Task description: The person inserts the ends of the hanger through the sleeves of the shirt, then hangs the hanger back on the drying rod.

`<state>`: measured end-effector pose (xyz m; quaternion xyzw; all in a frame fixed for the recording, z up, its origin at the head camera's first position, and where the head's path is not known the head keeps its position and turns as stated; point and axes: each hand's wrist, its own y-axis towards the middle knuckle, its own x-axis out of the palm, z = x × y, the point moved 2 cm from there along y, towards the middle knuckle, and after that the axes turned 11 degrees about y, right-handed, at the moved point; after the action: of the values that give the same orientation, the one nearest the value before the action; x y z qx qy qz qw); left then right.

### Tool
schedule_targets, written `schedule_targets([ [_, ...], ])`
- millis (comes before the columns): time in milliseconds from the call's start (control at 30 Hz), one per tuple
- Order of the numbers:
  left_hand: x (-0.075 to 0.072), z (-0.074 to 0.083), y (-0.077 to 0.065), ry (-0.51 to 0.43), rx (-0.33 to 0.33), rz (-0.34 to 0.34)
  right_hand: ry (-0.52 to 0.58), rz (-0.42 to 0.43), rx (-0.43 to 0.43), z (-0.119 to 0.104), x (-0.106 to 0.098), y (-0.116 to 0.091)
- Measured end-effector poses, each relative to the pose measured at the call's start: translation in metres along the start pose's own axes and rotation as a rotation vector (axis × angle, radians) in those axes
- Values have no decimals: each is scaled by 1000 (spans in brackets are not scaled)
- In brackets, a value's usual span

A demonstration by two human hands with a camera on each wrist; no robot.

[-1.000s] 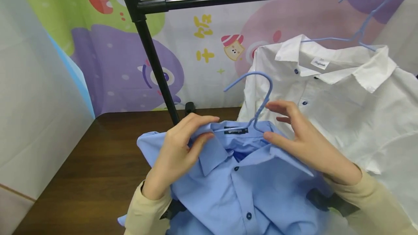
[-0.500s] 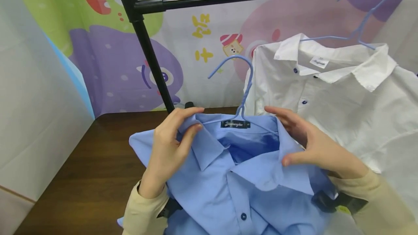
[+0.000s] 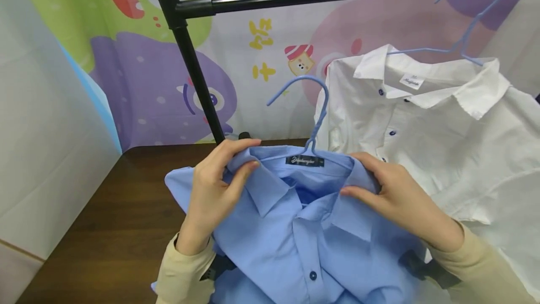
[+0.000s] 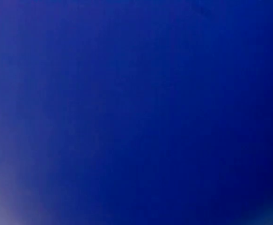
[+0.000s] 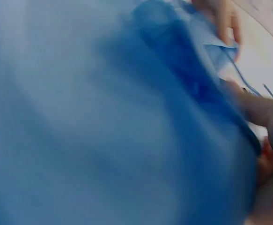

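Observation:
A light blue button-up shirt (image 3: 270,238) hangs in front of me with a blue wire hanger (image 3: 322,111) inside its collar, the hook standing up above the dark neck label. My left hand (image 3: 215,191) pinches the left side of the collar between thumb and fingers. On the other side my right hand (image 3: 401,196) pinches the right collar flap, thumb in front and fingers behind. In the right wrist view blurred shirt fabric (image 5: 103,131) fills most of the picture, with the right hand (image 5: 262,112) at its edge. Only dark blue cloth (image 4: 136,112) shows in the left wrist view.
A black rack (image 3: 295,0) spans the top, its post slanting down on the left. From its bar hangs a white shirt (image 3: 438,154) on another blue hanger (image 3: 474,22), right behind the blue shirt. Below lies a brown wooden surface (image 3: 126,210); a cartoon curtain (image 3: 168,88) stands behind.
The right hand let go near the hanger's neck, spread apart, and now pinches the right collar, its flap folded down. The hook has shifted left and upward. The left hand keeps its grip.

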<state>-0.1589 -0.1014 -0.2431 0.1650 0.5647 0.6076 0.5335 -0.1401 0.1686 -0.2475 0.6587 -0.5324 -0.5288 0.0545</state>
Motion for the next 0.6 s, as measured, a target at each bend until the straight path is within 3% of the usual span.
schedule_targets([
  [133, -1, -1, -1, -12, -3, -11, -106, 145, -59, 0, 4, -1],
  [300, -5, -4, -3, 10, -6, -65, -154, 262, -93, 1, 4, -4],
  [600, -18, -15, -5, 339, -82, -87, -147, 316, -97, 1, -5, -2],
])
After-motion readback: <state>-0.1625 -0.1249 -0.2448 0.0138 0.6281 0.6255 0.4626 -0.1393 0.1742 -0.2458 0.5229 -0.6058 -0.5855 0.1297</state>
